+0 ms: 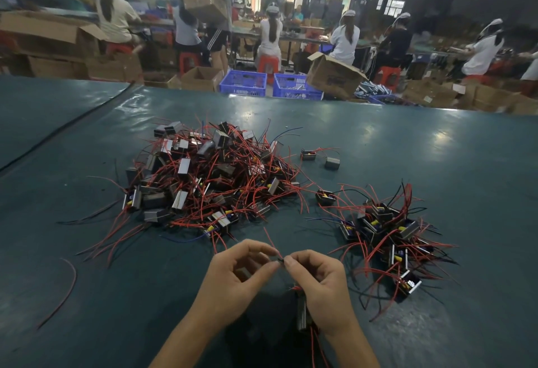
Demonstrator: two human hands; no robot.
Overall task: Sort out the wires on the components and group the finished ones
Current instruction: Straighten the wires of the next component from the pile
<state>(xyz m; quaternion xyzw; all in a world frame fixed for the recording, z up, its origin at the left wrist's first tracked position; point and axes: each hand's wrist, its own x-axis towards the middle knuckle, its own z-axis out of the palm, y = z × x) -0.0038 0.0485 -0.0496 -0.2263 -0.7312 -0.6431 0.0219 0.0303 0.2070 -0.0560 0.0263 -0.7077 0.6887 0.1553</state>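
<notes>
Both hands meet nearest us: our left hand (pixel 241 279) pinches the red wire (pixel 270 241) against our right hand (pixel 323 283), whose curled fingers clasp the component (pixel 302 309). With the finished group (pixel 387 236) just right, a hard tug could snag its stray leads.

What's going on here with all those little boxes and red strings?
A person is tidying wires on small electrical parts. The left hand and the right hand both pinch one thin wire, and the component it belongs to sits under the right hand. A big tangled pile waits in the middle of the green table. A smaller pile lies to the right, probably the finished ones.
</notes>
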